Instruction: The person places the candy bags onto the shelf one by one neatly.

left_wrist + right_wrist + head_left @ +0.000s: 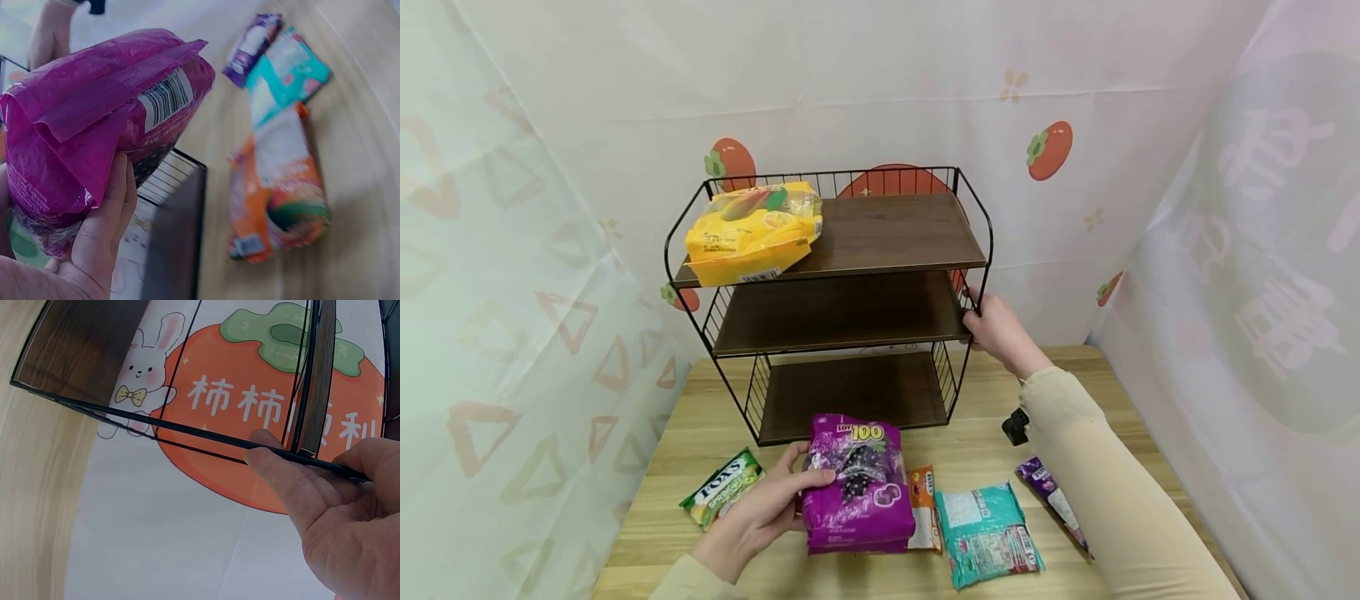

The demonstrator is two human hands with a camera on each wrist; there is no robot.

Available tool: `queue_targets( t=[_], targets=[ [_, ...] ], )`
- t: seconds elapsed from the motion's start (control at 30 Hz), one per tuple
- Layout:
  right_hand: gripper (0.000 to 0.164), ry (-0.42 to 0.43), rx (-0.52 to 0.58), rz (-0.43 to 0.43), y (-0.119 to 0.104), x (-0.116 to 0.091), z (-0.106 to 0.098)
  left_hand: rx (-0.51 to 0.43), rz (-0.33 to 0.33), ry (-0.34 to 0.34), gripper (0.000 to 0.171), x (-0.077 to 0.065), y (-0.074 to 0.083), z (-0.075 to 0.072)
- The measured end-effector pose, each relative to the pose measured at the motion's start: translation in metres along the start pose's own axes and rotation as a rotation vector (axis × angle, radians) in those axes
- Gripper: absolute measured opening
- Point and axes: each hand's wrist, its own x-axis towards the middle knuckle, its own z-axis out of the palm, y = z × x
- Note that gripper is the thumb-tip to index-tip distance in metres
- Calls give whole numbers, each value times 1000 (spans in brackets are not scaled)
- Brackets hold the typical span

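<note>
My left hand (pixel 763 504) grips a purple candy bag (pixel 859 492) marked "LOT 100" by its left side, thumb over the front. In the left wrist view the bag's folded, sealed end and barcode face the camera. My right hand (pixel 1000 333) holds the right side frame of a three-tier shelf rack (pixel 895 233), beside the middle shelf. The right wrist view shows the fingers and thumb around its thin black metal upright (pixel 306 394). A yellow candy bag (pixel 752 233) lies at the left of the top shelf, its front edge overhanging.
On the wooden table (pixel 647 542) lie a green Fox's packet (pixel 722 487), an orange packet (pixel 925 508), a teal packet (pixel 988 533) and a purple-and-white packet (pixel 1052 500). A small black object (pixel 1017 427) sits by the right forearm. Printed fabric walls (pixel 880 75) stand around.
</note>
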Motion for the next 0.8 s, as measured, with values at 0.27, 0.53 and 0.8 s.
queue_targets(
  t=[0.27, 0.53, 0.8],
  targets=[
    [62, 0, 11, -3, 0, -1, 0, -4, 62, 17, 70, -11, 31, 20],
    [62, 1, 5, -8, 1, 0, 0, -42, 86, 32, 72, -19, 54, 33],
    [61, -4, 11, -7, 1, 0, 0, -32, 119, 37, 69, -25, 72, 43]
  ],
)
